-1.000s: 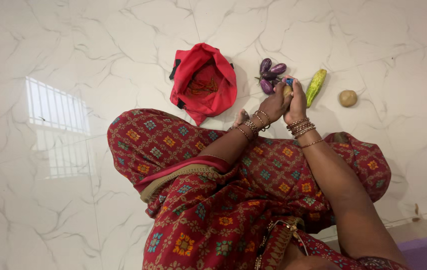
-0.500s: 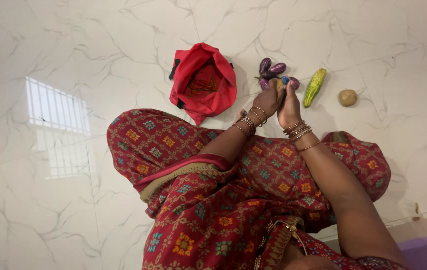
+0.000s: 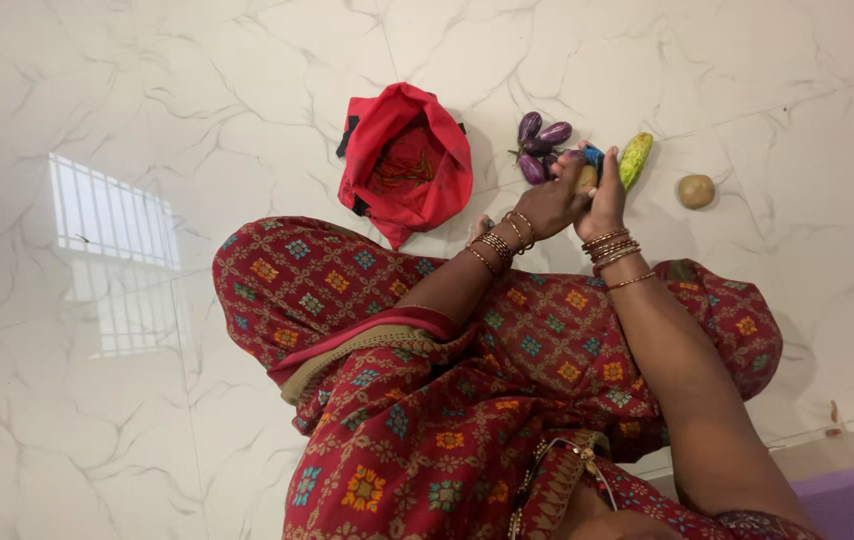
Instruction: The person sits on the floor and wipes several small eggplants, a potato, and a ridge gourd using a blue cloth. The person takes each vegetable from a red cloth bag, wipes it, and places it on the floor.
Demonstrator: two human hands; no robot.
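A small tan potato [image 3: 587, 179] is held between the 2 hands above the white marble floor [image 3: 197, 120]. The left hand [image 3: 554, 203] is wrapped around the potato from the left, its fingers [image 3: 569, 165] curled and pressed against it. The right hand [image 3: 607, 197] is closed on a blue-handled tool [image 3: 594, 155], apparently a peeler, which is laid against the top of the potato; its blade cannot be made out. Both wrists are ringed with bangles [image 3: 611, 250]. Just beyond the left hand, a cluster of small purple brinjals [image 3: 539, 148] is seen on the floor, and a green cucumber [image 3: 635, 158] lies tilted just beside the right hand. A second potato [image 3: 696, 191] rests alone further right, apart from the cucumber. An open red cloth bag [image 3: 407, 160] is set to the left of the brinjals, with reddish contents showing inside. The lower part of the view is filled by a red patterned sari [image 3: 427, 400] draped over folded legs.
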